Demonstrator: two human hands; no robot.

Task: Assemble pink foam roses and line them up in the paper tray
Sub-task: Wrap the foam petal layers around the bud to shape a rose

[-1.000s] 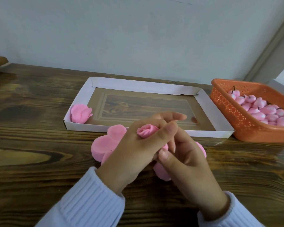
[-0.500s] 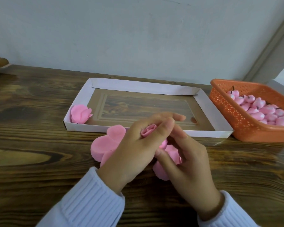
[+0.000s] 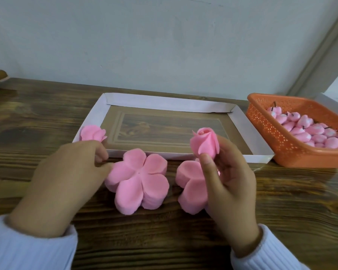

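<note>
Head view. Right hand [image 3: 230, 182] grips a rose bud [image 3: 204, 143] between thumb and curled fingers, raised over the near rim of the paper tray [image 3: 164, 102]. Left hand [image 3: 62, 172], fingers curled, touches the left edge of a petal stack [image 3: 139, 178] on the table [image 3: 164, 240]; pinching or not, cannot tell. One finished rose [image 3: 93, 133] lies in the tray's near-left corner.

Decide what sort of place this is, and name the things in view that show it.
Probably a handcraft worktable, home or small workshop: a wooden table against a plain wall, an orange basket of pink foam buds, and stacks of cut petals beside a paper tray.
</note>
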